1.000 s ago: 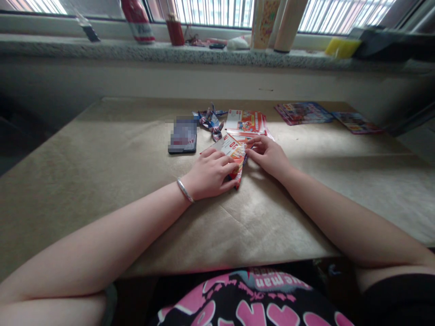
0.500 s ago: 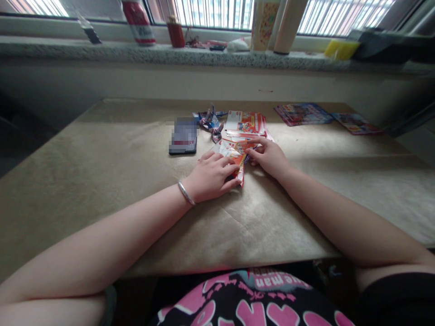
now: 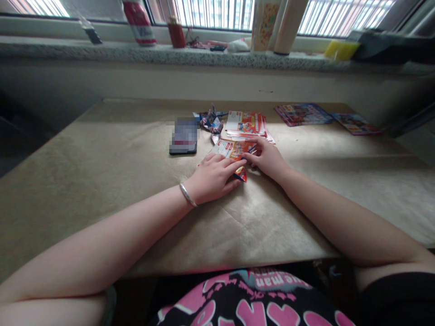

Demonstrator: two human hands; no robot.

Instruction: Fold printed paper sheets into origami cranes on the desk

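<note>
A printed orange-and-white paper sheet (image 3: pixel 234 146), with a folded part at its near right, lies on the table before me. My left hand (image 3: pixel 217 174) rests flat across its near left part, fingers stretched out, covering much of it. At the right edge, my right hand (image 3: pixel 265 154) pinches the paper between thumb and fingers. Just beyond the sheet sits a stack of similar orange-and-white sheets (image 3: pixel 245 123). Several folded blue-and-white paper pieces (image 3: pixel 212 121) stand to the left of that stack.
A phone (image 3: pixel 184 136), partly blurred, lies left of the folded pieces. Colourful printed sheets (image 3: pixel 303 113) are fanned at the far right, beside another small pile (image 3: pixel 356 123). Along the windowsill (image 3: pixel 204 55) stand a red can (image 3: pixel 139 22), a red bottle (image 3: pixel 176 32) and other items.
My left fingers have shifted slightly right and away from me over the paper. The sheet's near right corner has folded up a little, and its top lies flatter.
</note>
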